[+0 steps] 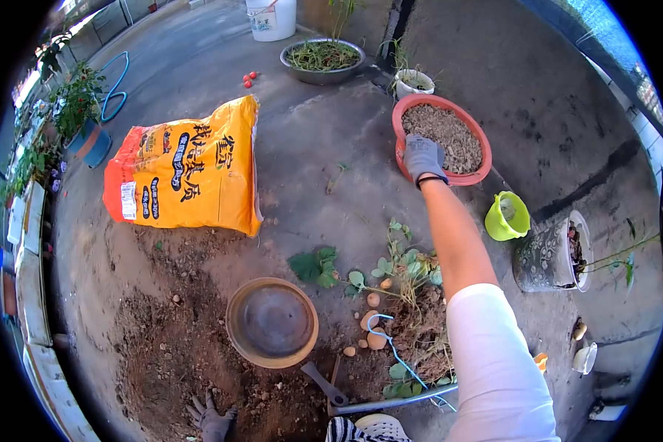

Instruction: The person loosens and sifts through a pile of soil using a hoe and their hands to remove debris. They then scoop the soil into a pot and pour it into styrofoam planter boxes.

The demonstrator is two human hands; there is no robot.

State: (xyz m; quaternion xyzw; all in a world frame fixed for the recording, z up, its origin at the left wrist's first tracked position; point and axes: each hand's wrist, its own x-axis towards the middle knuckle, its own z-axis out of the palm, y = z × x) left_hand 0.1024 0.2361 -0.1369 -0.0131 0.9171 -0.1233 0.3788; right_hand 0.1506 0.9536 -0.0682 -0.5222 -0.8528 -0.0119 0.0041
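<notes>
My right hand (423, 156), in a grey glove, reaches far out and is closed at the near left rim of a red basin (479, 132). Pale brown granules (449, 132) fill the basin; some fingertips are hard to make out against them. Low at the bottom edge, my gloved left hand (212, 420) rests on dark loose soil (162, 353) with its fingers spread. Between the hands stands a round brown pot (272, 323), apparently with nothing in it. A small hand tool (324, 384) lies beside that pot.
An orange bag (191, 169) lies at upper left. Uprooted plants (412, 272) and several potatoes (376, 339) lie right of the pot, near a blue hook (398, 353). A lime-green bucket (507, 216) and patterned planter (545, 258) stand at right. Behind is a metal basin (323, 74) of plants.
</notes>
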